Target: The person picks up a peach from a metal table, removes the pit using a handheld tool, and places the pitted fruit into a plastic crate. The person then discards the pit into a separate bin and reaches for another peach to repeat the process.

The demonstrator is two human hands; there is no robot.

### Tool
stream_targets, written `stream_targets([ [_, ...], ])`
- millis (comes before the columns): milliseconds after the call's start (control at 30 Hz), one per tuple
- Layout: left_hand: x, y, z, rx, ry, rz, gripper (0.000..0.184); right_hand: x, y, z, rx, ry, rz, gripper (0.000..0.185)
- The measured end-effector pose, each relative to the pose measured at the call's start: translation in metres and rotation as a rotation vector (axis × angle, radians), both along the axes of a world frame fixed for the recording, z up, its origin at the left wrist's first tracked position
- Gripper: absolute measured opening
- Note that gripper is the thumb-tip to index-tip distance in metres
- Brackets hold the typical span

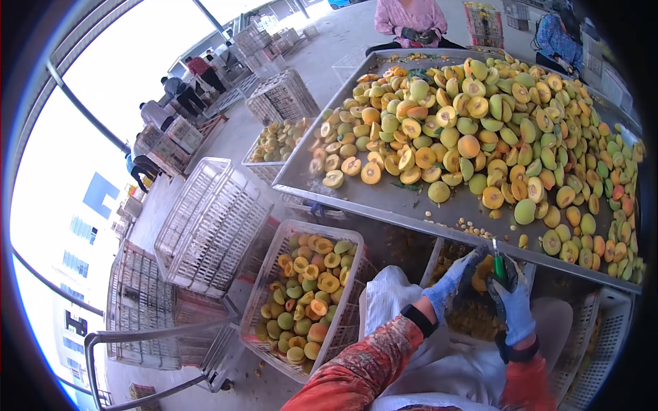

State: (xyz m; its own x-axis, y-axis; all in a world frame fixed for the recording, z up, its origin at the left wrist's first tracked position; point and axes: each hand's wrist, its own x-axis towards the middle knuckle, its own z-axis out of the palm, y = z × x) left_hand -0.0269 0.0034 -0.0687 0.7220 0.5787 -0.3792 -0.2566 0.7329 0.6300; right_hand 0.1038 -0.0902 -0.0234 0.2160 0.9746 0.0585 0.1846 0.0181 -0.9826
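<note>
Blue gloves with dark palms cover both hands. Head view, now; clock read from the hands, 12 being up the frame.

Right hand (pixel 515 305): fingers wrapped round a green-handled tool (pixel 500 268), metal end pointing to 12. Grip is low on the handle, presumably to leave the working end free.

Left hand (pixel 454 282): fingers bent toward 1 o'clock. An orange-yellow fruit piece (pixel 483 269) shows beside its fingertips, between the hands; whether they pinch it, cannot tell. Hands stand close together, which would suit steadying with one and working with the other.

At 12, the metal table (pixel 370 194) bears a large fruit heap (pixel 473 127), many pieces halved, cut faces showing. It slopes toward the near edge, probably so pieces stay within reach. Pale bits (pixel 473 228), perhaps pits, lie by that edge.

At 6, just below the hands, a container (pixel 432 261) holds a brownish-yellow mass; the position looks chosen for catching whatever drops.

At 9, a white crate (pixel 348 301) of hollowed fruit halves (pixel 298 294) stands beside the white-clothed leg (pixel 392 294), likely for a short sideways reach.

Near 11:30, beyond the table, a co-worker's gloved hands (pixel 419 35) meet; their contents are too small to tell.
</note>
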Motion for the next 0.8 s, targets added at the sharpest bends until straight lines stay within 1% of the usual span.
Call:
stream_targets([
  [33,-0.012,-0.012,0.049,0.214,0.305,-0.005,0.044,-0.013,0.000,0.023,-0.020,0.034,0.002,0.039],
  [67,-0.028,-0.022,0.034,0.671,0.130,0.149,0.044,-0.016,0.000,0.029,-0.034,-0.038,-0.007,0.039],
  [100,-0.034,-0.020,0.030,0.958,0.247,0.186,0.045,-0.018,0.002,0.029,-0.036,-0.110,-0.009,0.039],
  [167,-0.059,-0.013,0.061,1.285,0.601,0.095,0.044,-0.023,0.002,0.031,-0.001,-0.166,-0.055,0.038],
  [200,-0.069,-0.007,0.055,1.168,0.555,0.110,0.044,-0.028,0.000,0.035,-0.016,-0.176,-0.066,0.038],
  [233,-0.076,-0.004,0.049,1.055,0.519,0.130,0.044,-0.035,0.000,0.040,0.013,-0.330,-0.011,0.039],
  [267,-0.077,-0.004,0.045,0.832,0.312,0.178,0.044,-0.044,0.000,0.044,0.046,-0.482,0.051,0.039],
  [300,-0.082,-0.005,0.048,0.829,0.314,0.189,0.044,-0.054,0.001,0.045,0.048,-0.485,0.061,0.039],
  [367,-0.093,-0.007,0.056,-0.203,-0.353,0.405,0.046,-0.075,0.001,0.046,0.066,-0.766,0.092,0.042],
  [400,-0.095,-0.005,0.053,-0.164,-0.406,0.404,0.047,-0.082,0.004,0.043,0.108,-0.862,0.104,0.044],
  [433,-0.099,-0.005,0.051,-0.164,-0.414,0.421,0.047,-0.088,0.005,0.041,0.114,-0.868,0.122,0.044],
  [500,-0.107,-0.006,0.049,-0.097,-0.452,0.457,0.046,-0.098,0.010,0.039,0.281,-1.161,0.109,0.040],
  [533,-0.110,-0.007,0.050,-0.117,-0.510,0.466,0.038,-0.105,0.011,0.035,0.371,-1.231,0.103,0.040],
  [567,-0.110,-0.009,0.051,-0.139,-0.508,0.532,0.034,-0.112,0.012,0.035,0.398,-1.222,0.149,0.040],
  [600,-0.112,-0.011,0.049,-0.115,-0.529,0.589,0.029,-0.121,0.012,0.036,0.350,-1.198,0.171,0.039],
  [633,-0.117,-0.013,0.048,-0.098,-0.477,0.668,0.027,-0.132,0.011,0.036,0.300,-1.166,0.209,0.037],
  [667,-0.121,-0.012,0.049,-0.047,-0.442,0.793,0.026,-0.144,0.011,0.037,0.240,-0.967,0.281,0.036],
  [700,-0.135,-0.025,0.078,-0.068,-0.314,0.815,0.027,-0.155,0.013,0.038,0.167,-0.775,0.349,0.034],
  [733,-0.144,-0.023,0.074,-0.119,-0.301,0.837,0.027,-0.164,0.015,0.035,0.161,-0.605,0.353,0.032],
  [767,-0.157,-0.026,0.067,-0.010,-0.355,0.839,0.028,-0.169,0.017,0.036,0.013,-0.366,0.472,0.030],
  [800,-0.177,-0.027,0.052,0.074,-0.334,0.850,0.027,-0.180,0.014,0.050,-0.161,-0.192,0.479,0.030],
])
